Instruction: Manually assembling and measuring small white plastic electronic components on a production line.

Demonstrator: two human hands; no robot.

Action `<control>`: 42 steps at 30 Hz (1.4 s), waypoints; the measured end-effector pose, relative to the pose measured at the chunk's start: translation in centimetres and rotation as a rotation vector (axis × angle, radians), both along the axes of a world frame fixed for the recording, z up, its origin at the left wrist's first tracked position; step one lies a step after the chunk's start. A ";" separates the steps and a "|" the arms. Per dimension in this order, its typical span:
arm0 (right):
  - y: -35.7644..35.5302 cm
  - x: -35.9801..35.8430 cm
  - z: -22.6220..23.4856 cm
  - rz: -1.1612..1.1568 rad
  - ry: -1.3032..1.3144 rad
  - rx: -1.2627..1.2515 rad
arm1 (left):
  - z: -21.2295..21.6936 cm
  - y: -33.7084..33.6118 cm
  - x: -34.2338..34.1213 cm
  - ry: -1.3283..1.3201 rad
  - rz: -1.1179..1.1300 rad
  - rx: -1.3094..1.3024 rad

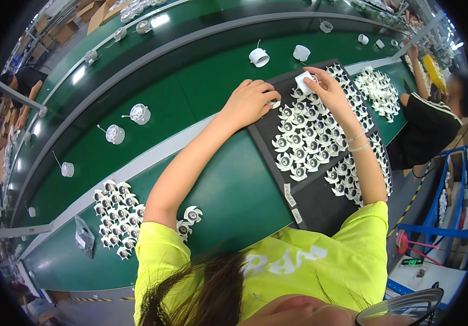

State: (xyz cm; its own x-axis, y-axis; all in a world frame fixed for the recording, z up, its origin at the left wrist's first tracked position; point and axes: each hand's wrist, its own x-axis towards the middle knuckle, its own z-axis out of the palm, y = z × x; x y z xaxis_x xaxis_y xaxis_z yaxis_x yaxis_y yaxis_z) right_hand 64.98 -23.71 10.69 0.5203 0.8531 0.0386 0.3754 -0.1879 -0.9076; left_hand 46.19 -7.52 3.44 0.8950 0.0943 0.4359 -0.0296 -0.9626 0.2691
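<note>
My right hand (pixel 327 93) is closed around a white cylindrical fan housing (pixel 303 83), held over the far part of a black tray (pixel 318 209). Rows of white fan impellers (pixel 313 145) with dark round centres lie in the tray beneath my right forearm. At the tray's far left edge, my left hand (pixel 249 104) bends its fingers over a small white fan impeller (pixel 275 104), mostly hidden by the fingertips. Two more white housings, a corded one (pixel 259 57) and another (pixel 301 52), stand on the green conveyor just beyond my hands.
Left of me, loose impellers (pixel 115 214) and a clear bag (pixel 84 237) lie on the green table (pixel 234 187). More corded housings (pixel 115 134) sit along the conveyor (pixel 190 92). A white pile of impellers (pixel 378 93) is at right, near another person (pixel 427 127).
</note>
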 end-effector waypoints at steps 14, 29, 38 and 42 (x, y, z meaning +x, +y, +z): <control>4.3 -2.1 -3.3 0.395 -0.430 -0.131 | 1.3 4.5 -2.4 0.185 0.137 -0.554; 5.2 -2.5 -1.8 0.437 -0.450 -0.196 | 2.0 6.0 0.1 0.352 0.264 -0.455; 13.8 4.5 -4.5 0.209 -0.600 0.076 | -1.6 8.2 -0.6 -0.233 0.459 0.173; 13.8 9.6 -8.1 0.273 -1.270 -0.019 | -2.1 9.2 -0.9 -0.168 0.325 0.069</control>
